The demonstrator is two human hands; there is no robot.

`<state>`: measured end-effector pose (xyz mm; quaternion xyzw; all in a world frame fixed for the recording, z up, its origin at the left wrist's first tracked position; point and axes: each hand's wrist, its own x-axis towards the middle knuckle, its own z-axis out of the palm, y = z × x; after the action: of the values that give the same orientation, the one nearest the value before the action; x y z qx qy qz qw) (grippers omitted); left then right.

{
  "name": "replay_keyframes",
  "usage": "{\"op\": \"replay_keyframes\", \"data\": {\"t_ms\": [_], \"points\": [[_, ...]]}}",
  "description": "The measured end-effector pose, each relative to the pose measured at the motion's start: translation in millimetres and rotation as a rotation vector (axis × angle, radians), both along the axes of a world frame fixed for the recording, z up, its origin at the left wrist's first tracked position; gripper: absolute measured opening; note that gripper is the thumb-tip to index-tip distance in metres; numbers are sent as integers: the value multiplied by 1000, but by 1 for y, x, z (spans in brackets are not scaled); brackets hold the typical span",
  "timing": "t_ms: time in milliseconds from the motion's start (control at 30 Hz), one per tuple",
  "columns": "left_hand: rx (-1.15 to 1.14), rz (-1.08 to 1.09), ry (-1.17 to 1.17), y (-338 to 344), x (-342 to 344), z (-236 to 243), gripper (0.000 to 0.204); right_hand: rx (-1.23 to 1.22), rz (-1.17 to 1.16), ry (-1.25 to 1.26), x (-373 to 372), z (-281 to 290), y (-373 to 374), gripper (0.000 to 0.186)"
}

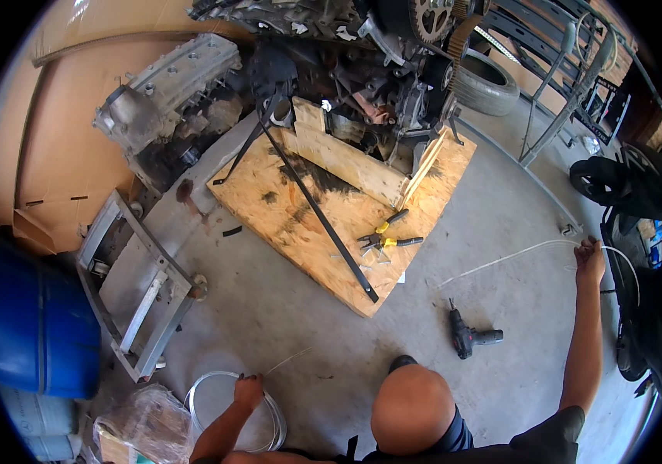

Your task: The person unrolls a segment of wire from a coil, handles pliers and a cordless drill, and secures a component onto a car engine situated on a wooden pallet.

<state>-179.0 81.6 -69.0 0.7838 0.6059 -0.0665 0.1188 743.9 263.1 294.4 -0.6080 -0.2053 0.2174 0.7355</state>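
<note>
Low on the left, my left hand (249, 393) is closed on a coil of pale wire (192, 398), whose loose end pokes out to the right. My right arm reaches far out to the right. At its end my right hand (590, 261) pinches a thin pale wire (513, 253) that runs left toward the floor and curls down beyond the fingers. Between the two hands a black cordless drill (466, 334) lies on the concrete. Farther off, pliers with yellow and black handles (385, 236) rest open on a wooden board (269, 209), beside some small metal pieces.
An engine (393, 100) stands at the back of the board, by a wood block (346, 166). A black metal strap (315, 209) crosses the board. Left are another engine (168, 100), a metal frame dolly (172, 271) and a blue barrel (37, 321). A tire (485, 85) lies behind.
</note>
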Motion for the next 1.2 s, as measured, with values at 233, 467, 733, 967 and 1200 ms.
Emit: {"op": "replay_keyframes", "data": {"t_ms": [233, 467, 733, 967, 1200], "points": [[125, 217, -78, 10, 2, 4, 15, 114, 54, 68, -48, 22, 28, 37], [98, 355, -313, 34, -5, 35, 21, 272, 419, 223, -172, 47, 16, 28], [888, -128, -632, 230, 216, 389, 44, 332, 754, 342, -414, 48, 109, 32], [369, -345, -126, 275, 304, 429, 30, 145, 784, 669, -395, 14, 123, 33], [-521, 100, -615, 219, 362, 302, 14, 24, 470, 494, -303, -49, 145, 40]]}}
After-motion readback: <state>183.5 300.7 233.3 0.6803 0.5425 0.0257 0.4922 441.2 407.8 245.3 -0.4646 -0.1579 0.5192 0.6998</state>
